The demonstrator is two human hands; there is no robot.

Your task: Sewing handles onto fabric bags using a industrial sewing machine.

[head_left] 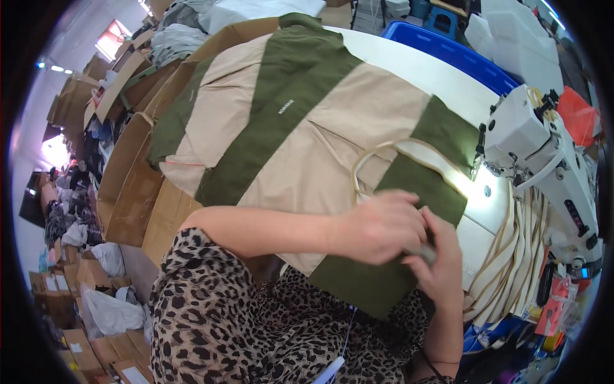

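The left hand is curled above the near part of a green-and-beige garment, its fingertips turned in toward the right hand. What it pinches, if anything, cannot be told. The right hand is bent close beside it, thumb and fingers facing the left hand; a small greyish thing shows blurred between them, and whether it is gripped is unclear.

A cream strip with tan edges loops up from just beyond the left hand, over the garment's dark green right end, and runs to the lit needle area of a white sewing machine at the table's right edge. The garment lies spread across the white table, reaching toward the far edge, while its near green corner hangs over the near edge onto the person's leopard-print clothing. A pale tool hangs there on a thin cord.

Near the table's right near corner, a bundle of similar strips drapes down beside the machine. A blue tray stands along the far edge. At the left edge, an open cardboard box borders the garment, with more boxes and heaped cloth beyond.
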